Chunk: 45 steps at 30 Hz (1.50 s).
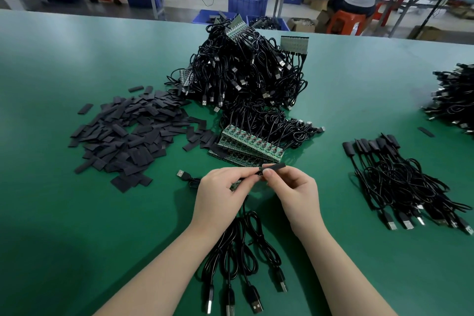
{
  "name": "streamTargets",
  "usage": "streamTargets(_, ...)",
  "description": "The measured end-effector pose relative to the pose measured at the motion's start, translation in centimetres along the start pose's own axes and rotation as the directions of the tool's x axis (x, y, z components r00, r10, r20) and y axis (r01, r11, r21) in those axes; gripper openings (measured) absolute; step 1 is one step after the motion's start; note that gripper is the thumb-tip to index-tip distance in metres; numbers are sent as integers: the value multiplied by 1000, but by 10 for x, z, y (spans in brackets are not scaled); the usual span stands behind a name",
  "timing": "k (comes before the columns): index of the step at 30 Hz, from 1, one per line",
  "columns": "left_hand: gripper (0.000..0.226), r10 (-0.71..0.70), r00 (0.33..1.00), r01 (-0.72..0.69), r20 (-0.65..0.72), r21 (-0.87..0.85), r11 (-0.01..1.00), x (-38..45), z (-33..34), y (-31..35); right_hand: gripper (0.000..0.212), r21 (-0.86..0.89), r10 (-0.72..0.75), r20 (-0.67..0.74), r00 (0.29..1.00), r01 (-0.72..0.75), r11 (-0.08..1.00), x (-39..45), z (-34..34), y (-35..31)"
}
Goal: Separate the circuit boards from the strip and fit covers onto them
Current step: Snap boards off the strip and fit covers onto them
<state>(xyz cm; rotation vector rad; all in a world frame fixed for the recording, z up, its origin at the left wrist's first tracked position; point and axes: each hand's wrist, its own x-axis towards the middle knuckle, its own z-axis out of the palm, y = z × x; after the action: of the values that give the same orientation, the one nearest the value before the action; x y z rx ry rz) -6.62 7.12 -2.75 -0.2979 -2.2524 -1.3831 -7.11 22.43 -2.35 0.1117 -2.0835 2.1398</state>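
The left hand pinches a small green circuit board near the middle of the green table, and its black cables hang down toward the near edge. The right hand pinches a black cover with thumb and finger, right at the board's end. Just beyond lie strips of circuit boards, with a pile of black covers to the left and finished cables to the right.

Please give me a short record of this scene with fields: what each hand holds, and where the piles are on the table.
left hand: grips a short circuit board strip
right hand: pinches a black cover
loose covers: heap at left
uncut strips with cables: beyond the hands
big cable pile: table centre
covered units: at right
table: green
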Motion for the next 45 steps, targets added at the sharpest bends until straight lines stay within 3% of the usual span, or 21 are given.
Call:
streamTargets(5,20,49,999,-49,-8,56,997,-1,2,1,10,8,3,-1,1000,-3,1000,0,0,0)
streamTargets(10,20,67,998,-66,-15,69,995,1,2,1,15,26,24,18,1000,-24,999,2,0,0)
streamTargets(15,19,77,997,-77,6,87,993,1,1,1,4,-10,51,45,998,-50,999,0,1,1)
streamTargets(29,17,201,979,-199,-11,119,973,2,-1,0,4,27,55,76,996,-58,998,0,0,-3)
streamTargets(36,18,186,983,-182,-4,172,968,4,-2,1,6,52,47,84,995,-52,997,-2,3,-5)
streamTargets(39,16,164,986,-160,-8,189,969,5,-1,0,16,68,37,74,997,-42,997,-1,3,-4)
streamTargets(45,15,182,983,-179,-5,152,972,3,0,1,21,-30,48,41,998,-47,998,-1,2,-5)
